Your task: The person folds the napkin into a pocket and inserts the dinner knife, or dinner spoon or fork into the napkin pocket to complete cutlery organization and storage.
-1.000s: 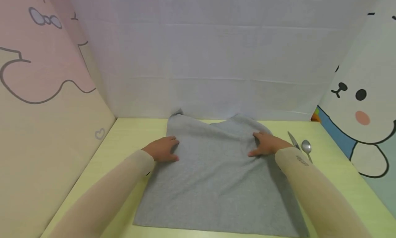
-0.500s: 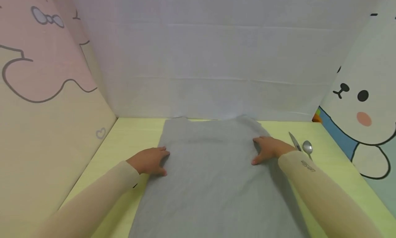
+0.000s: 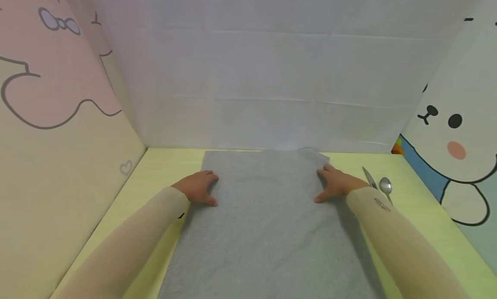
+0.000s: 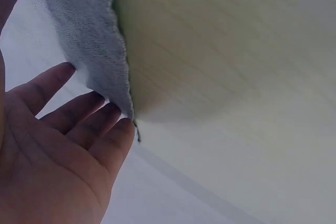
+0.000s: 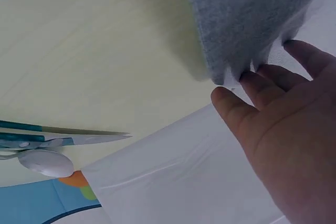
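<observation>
A grey cloth (image 3: pixel 268 230) lies spread over the table, its far edge fairly straight and its near edge below the head view. My left hand (image 3: pixel 197 187) rests at its left side, fingers spread. In the left wrist view, the fingertips of my left hand (image 4: pixel 68 145) touch the cloth (image 4: pixel 89 30) close to a corner. On the opposite side, my right hand (image 3: pixel 337 183) touches the cloth's right margin, thumb apart from the fingers. The right wrist view shows my right hand (image 5: pixel 294 114) with fingertips against the cloth (image 5: pixel 241 19). Soft wrinkles run across its right half.
Right of the cloth lie a knife (image 3: pixel 369 177) and a metal spoon (image 3: pixel 385 185); teal handle parts (image 5: pixel 21 135) show in the right wrist view. A white sheet (image 3: pixel 264 74) hangs behind the pale yellow table (image 3: pixel 167 165). Cartoon-printed panels stand on both sides.
The cloth's raised, bunched far edge has flattened, and its near edge has passed out of the head view. My left hand went leftward and nearer, then partly back; my right hand shifted slightly.
</observation>
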The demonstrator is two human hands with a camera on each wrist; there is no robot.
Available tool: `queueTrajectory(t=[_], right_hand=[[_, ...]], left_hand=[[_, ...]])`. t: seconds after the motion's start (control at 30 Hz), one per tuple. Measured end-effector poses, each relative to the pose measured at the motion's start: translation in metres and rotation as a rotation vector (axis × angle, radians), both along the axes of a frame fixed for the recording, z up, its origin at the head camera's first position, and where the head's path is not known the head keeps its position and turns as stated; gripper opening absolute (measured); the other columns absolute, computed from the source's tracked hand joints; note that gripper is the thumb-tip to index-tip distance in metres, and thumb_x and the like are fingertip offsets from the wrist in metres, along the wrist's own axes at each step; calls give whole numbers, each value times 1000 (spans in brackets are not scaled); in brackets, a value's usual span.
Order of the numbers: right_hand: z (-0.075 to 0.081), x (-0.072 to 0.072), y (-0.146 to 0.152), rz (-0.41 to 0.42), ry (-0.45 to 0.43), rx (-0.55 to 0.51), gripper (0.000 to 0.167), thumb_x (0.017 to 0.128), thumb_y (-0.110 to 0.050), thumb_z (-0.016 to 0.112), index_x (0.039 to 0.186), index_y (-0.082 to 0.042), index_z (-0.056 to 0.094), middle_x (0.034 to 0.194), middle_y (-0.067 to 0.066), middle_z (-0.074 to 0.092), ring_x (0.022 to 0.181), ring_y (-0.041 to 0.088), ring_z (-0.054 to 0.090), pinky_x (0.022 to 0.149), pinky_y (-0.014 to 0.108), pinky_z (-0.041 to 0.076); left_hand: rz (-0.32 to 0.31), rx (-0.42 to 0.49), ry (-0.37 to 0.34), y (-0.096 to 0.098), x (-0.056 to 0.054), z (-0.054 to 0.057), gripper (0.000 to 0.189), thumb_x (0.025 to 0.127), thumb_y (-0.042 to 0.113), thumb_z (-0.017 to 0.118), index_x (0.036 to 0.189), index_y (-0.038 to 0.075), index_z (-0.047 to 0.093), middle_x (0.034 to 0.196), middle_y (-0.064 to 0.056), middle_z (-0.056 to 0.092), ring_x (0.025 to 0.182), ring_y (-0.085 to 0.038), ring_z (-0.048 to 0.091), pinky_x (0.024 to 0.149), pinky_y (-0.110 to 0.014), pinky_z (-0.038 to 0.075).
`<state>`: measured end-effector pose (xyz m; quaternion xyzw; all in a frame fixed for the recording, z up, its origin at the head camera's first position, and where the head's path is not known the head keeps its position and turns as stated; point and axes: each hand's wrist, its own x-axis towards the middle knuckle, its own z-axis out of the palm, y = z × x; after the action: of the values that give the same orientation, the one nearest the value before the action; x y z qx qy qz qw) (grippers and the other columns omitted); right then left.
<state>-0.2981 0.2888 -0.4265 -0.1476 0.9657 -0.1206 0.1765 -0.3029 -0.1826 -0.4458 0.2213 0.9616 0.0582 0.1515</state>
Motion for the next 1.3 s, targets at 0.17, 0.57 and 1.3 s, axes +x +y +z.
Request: queueTrajectory(t=[0.17,0.57,1.3], right_hand=[[4,5,-6,41,0,40,110,75,-51,90,151,11,39,156,37,31,145,54,28,115,64,28],[-3,-28,3,-69,75,-59,110,82,-48,86,153,14,27,153,38,34,142,54,33,111,64,33],[-16,-44,32,-141,28,57,114,87,-76,62,155,10,32,162,35,19,147,55,21,114,71,22]], left_hand=[[1,-18,2,-2,1,4,90,80,49,87,150,6,50,157,-18,43,144,-37,41,115,-51,35],[-15,-9,-11,-4,11,8,89,81,45,87,150,4,49,158,-20,40,147,-38,37,117,-51,32],[27,44,-72,-4,9,5,95,81,42,88,155,5,42,164,-21,31,153,-36,25,122,-49,24]])
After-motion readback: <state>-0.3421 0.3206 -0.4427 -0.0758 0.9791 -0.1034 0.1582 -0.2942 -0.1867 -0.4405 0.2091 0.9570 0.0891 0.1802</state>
